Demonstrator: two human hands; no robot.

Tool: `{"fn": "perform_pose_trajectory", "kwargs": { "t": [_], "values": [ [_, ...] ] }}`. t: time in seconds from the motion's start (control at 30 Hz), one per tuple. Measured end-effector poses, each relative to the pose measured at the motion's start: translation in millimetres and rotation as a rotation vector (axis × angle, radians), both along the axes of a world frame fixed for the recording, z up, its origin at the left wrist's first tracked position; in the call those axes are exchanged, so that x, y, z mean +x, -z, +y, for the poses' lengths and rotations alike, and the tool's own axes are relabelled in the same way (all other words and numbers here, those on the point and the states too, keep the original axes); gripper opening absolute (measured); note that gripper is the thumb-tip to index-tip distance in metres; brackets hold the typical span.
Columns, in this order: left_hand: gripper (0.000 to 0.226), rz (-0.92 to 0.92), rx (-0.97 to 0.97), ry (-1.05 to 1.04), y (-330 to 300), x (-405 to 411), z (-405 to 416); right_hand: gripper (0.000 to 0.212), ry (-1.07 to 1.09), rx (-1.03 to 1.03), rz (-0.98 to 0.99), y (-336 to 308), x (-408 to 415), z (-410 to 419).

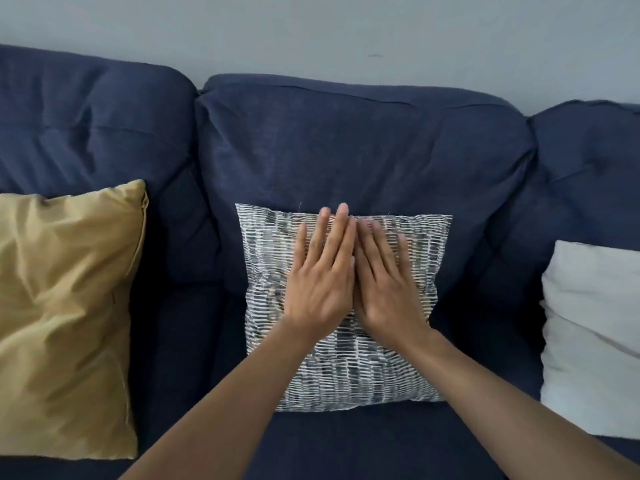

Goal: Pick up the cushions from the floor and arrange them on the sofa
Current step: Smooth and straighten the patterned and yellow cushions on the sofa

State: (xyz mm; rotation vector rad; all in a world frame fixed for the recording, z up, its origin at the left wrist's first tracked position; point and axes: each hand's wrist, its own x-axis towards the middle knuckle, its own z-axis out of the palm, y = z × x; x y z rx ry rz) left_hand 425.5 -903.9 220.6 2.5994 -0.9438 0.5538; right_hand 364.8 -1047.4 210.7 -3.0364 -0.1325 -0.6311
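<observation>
A grey-and-white patterned cushion [349, 368] leans against the middle back of a navy sofa [346, 150]. My left hand [318, 271] and my right hand [384, 278] lie flat on its upper half, side by side, fingers stretched out and touching at the forefingers. Neither hand grips anything. A mustard-yellow cushion [65, 317] stands on the left seat. On the right seat rests a white cushion [592, 341], cut off by the frame edge.
A pale grey wall [311, 29] runs behind the sofa. Bare navy seat fabric [346, 445] shows in front of the patterned cushion and in the gaps between the three cushions. The floor is out of view.
</observation>
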Motion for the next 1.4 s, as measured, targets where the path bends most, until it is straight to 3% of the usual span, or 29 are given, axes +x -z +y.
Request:
{"fn": "perform_pose_trajectory", "kwargs": {
  "t": [0.27, 0.4, 0.5, 0.6, 0.67, 0.87, 1.0, 1.07, 1.13, 1.23, 1.4],
  "values": [
    [0.074, 0.117, 0.125, -0.214, 36.5, 54.2, 61.9, 0.08, 0.231, -0.01, 0.061, 24.6, 2.6, -59.9],
    [0.073, 0.183, -0.039, -0.35, 29.3, 47.9, 79.1, 0.078, 0.381, 0.146, 0.003, 21.5, -8.9, -60.2],
    [0.069, 0.135, -0.127, -0.254, 28.5, 5.8, 65.3, 0.074, 0.234, 0.134, -0.06, 20.0, -29.7, -26.1],
    [0.066, 0.135, -0.11, -0.083, 46.7, -43.3, 33.8, 0.07, 0.024, 0.046, -0.016, 48.6, -58.4, 11.4],
    [0.066, 0.15, -0.081, -0.07, 68.0, -59.9, 22.3, 0.067, 0.008, 0.004, 0.022, 75.0, -71.6, 22.3],
    [0.074, 0.255, -0.014, -0.319, 122.6, -37.8, 64.7, 0.077, 0.265, 0.015, 0.054, 111.9, -77.4, -8.4],
    [0.074, 0.346, -0.134, -0.479, 123.9, -31.2, 97.6, 0.08, 0.516, 0.2, 0.023, 111.4, -94.2, -25.4],
    [0.073, 0.309, -0.206, -0.476, 111.6, -43.8, 98.0, 0.079, 0.445, 0.205, -0.026, 102.1, -98.6, -17.4],
    [0.073, 0.231, -0.227, -0.344, 98.9, -61.9, 82.2, 0.077, 0.217, 0.125, -0.048, 95.6, -98.4, -0.9],
    [0.075, 0.185, -0.111, -0.143, 104.2, -83.9, 51.1, 0.074, 0.0, -0.012, 0.034, 107.9, -100.2, 18.4],
    [0.087, 0.343, 0.053, -0.315, 134.6, -80.9, 72.7, 0.08, 0.197, 0.032, 0.148, 123.6, -120.3, -9.6]
  ]
}}
